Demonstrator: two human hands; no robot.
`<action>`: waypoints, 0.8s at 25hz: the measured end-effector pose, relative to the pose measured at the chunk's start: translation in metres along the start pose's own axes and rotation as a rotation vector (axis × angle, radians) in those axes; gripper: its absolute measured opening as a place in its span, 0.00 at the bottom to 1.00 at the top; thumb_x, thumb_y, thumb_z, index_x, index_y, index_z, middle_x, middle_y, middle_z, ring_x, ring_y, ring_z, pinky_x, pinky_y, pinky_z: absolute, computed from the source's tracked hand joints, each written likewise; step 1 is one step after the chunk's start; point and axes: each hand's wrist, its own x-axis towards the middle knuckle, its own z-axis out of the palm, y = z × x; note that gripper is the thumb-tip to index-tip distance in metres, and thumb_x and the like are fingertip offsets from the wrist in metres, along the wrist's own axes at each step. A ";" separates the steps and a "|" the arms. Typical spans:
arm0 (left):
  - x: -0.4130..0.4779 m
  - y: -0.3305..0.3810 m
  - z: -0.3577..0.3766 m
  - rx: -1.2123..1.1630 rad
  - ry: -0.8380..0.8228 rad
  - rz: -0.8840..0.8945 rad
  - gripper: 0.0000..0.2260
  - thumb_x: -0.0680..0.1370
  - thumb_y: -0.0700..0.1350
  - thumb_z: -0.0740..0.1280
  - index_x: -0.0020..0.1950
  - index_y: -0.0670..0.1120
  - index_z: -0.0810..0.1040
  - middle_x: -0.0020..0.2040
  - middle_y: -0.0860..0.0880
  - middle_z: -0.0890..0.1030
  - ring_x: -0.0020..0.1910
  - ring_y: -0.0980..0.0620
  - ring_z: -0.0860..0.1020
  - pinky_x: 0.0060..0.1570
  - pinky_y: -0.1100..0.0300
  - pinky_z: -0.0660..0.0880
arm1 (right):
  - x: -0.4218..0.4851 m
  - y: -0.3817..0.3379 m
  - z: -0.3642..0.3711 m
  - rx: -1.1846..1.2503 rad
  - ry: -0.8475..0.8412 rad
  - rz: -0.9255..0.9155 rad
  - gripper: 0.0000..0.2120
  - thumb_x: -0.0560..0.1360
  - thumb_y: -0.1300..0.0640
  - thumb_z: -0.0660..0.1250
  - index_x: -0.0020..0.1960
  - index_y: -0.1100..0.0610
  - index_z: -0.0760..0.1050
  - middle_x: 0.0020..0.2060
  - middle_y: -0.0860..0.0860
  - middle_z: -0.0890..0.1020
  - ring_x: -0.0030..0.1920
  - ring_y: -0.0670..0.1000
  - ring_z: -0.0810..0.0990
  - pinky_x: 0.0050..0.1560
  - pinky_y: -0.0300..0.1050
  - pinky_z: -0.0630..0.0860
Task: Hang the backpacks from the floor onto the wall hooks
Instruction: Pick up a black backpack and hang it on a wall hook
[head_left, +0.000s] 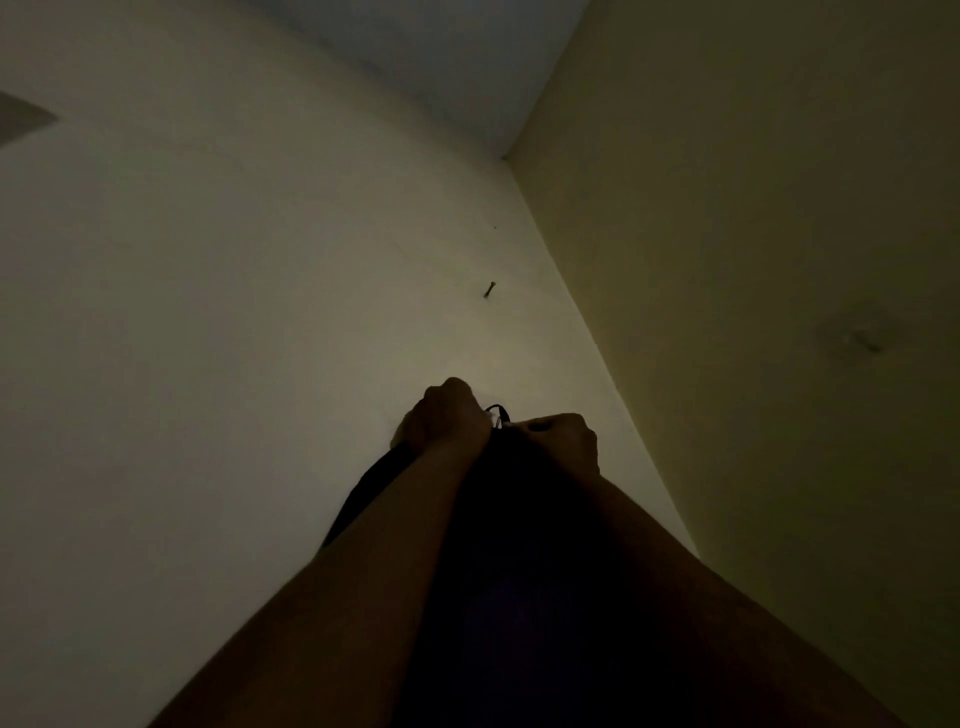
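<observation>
Both fists, left hand (447, 418) and right hand (563, 441), clutch the dark backpack (519, 545) top against the wall (234, 312). A wall hook (489, 289) sits farther up, bare.

No text, label, brand, number or sign can be read anywhere in this dim view, on any surface that shows.

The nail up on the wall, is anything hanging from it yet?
No, the nail sticks out of the wall bare, while both hands hold the dark backpack up below it.
</observation>
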 end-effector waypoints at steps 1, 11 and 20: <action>0.003 0.003 -0.002 0.020 -0.016 0.000 0.15 0.73 0.49 0.68 0.54 0.40 0.78 0.57 0.39 0.80 0.56 0.40 0.78 0.54 0.50 0.75 | 0.003 0.002 0.003 0.002 0.017 0.019 0.16 0.66 0.44 0.73 0.45 0.56 0.84 0.44 0.55 0.86 0.45 0.55 0.84 0.50 0.43 0.80; -0.002 0.009 -0.004 0.056 -0.086 -0.068 0.16 0.74 0.43 0.68 0.59 0.38 0.72 0.63 0.38 0.74 0.62 0.40 0.74 0.59 0.52 0.72 | -0.022 0.006 -0.006 -0.006 -0.085 0.074 0.16 0.71 0.49 0.71 0.49 0.62 0.82 0.50 0.58 0.84 0.47 0.56 0.82 0.47 0.41 0.74; -0.064 0.014 -0.024 -0.226 -0.017 -0.011 0.19 0.76 0.51 0.65 0.45 0.34 0.81 0.47 0.34 0.82 0.49 0.38 0.79 0.47 0.52 0.75 | -0.083 -0.008 -0.045 -0.101 -0.148 -0.120 0.19 0.81 0.52 0.53 0.66 0.58 0.73 0.65 0.57 0.76 0.65 0.57 0.73 0.61 0.42 0.67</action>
